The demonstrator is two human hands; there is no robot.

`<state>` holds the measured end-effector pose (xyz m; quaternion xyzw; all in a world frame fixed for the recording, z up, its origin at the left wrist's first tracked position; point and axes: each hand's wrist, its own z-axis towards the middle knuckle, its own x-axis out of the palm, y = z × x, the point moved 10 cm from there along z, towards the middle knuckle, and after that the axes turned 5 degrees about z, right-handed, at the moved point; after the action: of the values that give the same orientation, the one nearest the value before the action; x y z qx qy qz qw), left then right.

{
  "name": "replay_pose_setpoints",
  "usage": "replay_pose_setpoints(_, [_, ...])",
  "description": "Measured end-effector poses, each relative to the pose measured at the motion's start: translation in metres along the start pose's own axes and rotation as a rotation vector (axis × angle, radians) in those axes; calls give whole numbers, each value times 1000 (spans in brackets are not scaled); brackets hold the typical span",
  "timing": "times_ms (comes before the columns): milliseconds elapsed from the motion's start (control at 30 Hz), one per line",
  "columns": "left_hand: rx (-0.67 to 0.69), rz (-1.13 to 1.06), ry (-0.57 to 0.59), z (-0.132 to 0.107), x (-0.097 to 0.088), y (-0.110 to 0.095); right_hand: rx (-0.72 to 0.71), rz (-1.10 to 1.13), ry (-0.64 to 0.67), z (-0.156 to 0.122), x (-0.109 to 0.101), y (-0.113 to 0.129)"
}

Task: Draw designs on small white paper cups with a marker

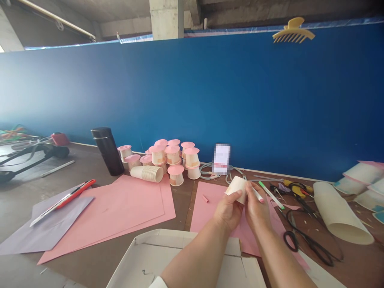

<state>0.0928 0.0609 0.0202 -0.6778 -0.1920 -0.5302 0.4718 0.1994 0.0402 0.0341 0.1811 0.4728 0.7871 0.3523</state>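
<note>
A white paper cup (236, 186) is tilted in my left hand (228, 212), whose fingers are closed around its side. My right hand (257, 210) touches the cup's right side and grips a white marker (258, 196) with a pink end; its tip is hidden. Below both hands lies a pink paper sheet (204, 218), with a small pink marker cap (205, 198) on it. A white marker with green ends (271, 195) rests just right of my right hand.
Several cups with pink paper tops (175, 170) stand near the blue panel (192, 100), behind nested cups (147, 174). A black bottle (108, 152), a propped phone (221, 160) and a red utility knife (70, 198) are around. Black scissors (309, 234) and a large paper roll (339, 212) lie right.
</note>
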Motion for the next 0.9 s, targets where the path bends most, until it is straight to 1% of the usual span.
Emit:
replay_pose_setpoints(100, [31,42,-1,-2,2,-1,216,161,29,-3,5,-21])
replay_pose_setpoints(133, [36,45,-12,-2,1,-1,242,177,33,-4,6,-23])
replay_pose_setpoints(233, [45,45,-62,-2,-4,-2,255,152,33,-3,6,-20])
replay_pose_setpoints(333, [53,51,-103,1,-12,-4,262,73,-33,-3,-3,-9])
replay_pose_setpoints(367, [61,54,-125,2,-16,-4,239,51,-69,-2,-7,-1])
replay_pose_setpoints(433, [79,63,-187,5,-25,-6,157,122,-159,-3,-17,17])
replay_pose_setpoints(467, [81,70,-214,6,-30,-6,123,114,-171,-3,-19,26])
replay_pose_setpoints(533, [84,75,-239,8,-35,-6,45,16,-168,-5,-21,44])
replay_pose_setpoints(600, [81,73,-245,9,-37,-6,-55,-106,-123,-8,-17,60])
replay_pose_setpoints(667, [79,73,-252,9,-37,-7,-199,-220,-87,-12,-11,76])
replay_pose_setpoints(733, [85,81,-241,9,-35,-8,-346,-279,-69,-18,-6,90])
replay_pose_setpoints(800, [102,88,-232,9,-34,-11,-423,-274,-52,-21,-3,95])
replay_pose_setpoints(833, [109,91,-228,9,-33,-11,-424,-256,-38,-22,-1,94])
replay_pose_setpoints(900, [116,94,-214,9,-32,-12,-374,-218,-14,-20,0,87])
